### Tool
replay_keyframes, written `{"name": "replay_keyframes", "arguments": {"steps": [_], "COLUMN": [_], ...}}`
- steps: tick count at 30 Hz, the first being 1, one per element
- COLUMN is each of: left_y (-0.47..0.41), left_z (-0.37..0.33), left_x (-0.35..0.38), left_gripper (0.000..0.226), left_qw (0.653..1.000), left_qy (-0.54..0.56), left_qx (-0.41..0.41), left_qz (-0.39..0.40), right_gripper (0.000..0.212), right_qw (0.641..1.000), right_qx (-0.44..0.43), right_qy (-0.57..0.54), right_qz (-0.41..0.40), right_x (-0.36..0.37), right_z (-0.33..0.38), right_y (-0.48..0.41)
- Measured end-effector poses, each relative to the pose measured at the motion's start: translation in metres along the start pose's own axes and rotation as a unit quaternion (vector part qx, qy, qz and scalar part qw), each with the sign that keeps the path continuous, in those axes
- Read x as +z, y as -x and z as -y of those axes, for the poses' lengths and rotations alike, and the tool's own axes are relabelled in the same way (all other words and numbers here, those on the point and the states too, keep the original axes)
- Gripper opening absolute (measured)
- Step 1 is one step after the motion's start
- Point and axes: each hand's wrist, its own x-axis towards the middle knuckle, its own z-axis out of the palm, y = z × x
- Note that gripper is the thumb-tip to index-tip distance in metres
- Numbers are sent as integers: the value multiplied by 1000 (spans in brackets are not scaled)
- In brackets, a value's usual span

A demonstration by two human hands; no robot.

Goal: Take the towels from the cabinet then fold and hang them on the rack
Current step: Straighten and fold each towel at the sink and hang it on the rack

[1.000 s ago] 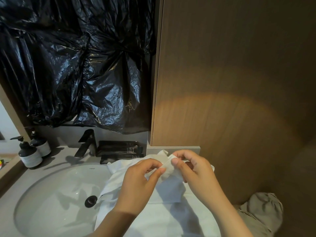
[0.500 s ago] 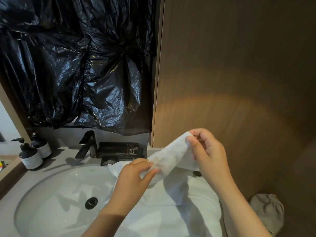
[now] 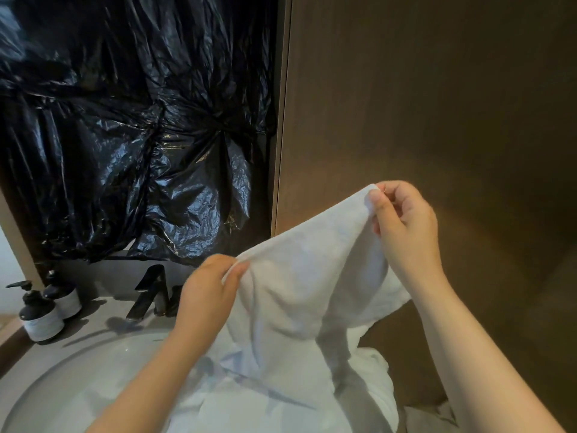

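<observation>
So the left grip (image 3: 207,295) is pinching the top edge of the white towel (image 3: 306,276) between thumb and fingers. The right grip (image 3: 406,226) is pinching a corner of it higher up, in front of the wooden cabinet panel (image 3: 421,89). The towel is hanging stretched between them, and the rest is bunching down over the right side of the sink (image 3: 71,382). A black faucet (image 3: 150,292) and two pump bottles (image 3: 42,317) are sitting on the bench (image 3: 96,310), under crinkly black plastic (image 3: 125,135).
</observation>
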Motion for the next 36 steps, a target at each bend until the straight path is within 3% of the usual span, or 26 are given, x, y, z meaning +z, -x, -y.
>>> {"name": "replay_keyframes", "arguments": {"steps": [5, 13, 17, 23, 31, 36], "left_y": [-40, -32, -22, -23, -19, -13], "left_z": [-20, -9, -1, 7, 20, 41], "left_x": [-26, -11, 6, 7, 12, 15], "left_gripper": [48, 23, 16, 16, 5, 41], "left_qw": [998, 983, 984, 989, 982, 972], "left_qy": [39, 100, 115, 134, 76, 2], "left_qx": [19, -23, -32, -31, -4, 22], "left_qz": [-37, 150, 134, 50, 175, 233], "right_gripper": [18, 18, 16, 16, 16, 16], "right_qw": [998, 999, 1000, 1000, 999, 999], "right_qx": [1, -4, -25, -21, -24, -18], "right_qy": [-8, -9, 2, 19, 32, 37], "right_qz": [-70, -44, -18, -14, -14, -19], "right_x": [-12, -13, -8, -12, -7, -9], "right_z": [5, 17, 20, 16, 18, 19], "right_y": [-17, -37, -38, -43, -46, -48]}}
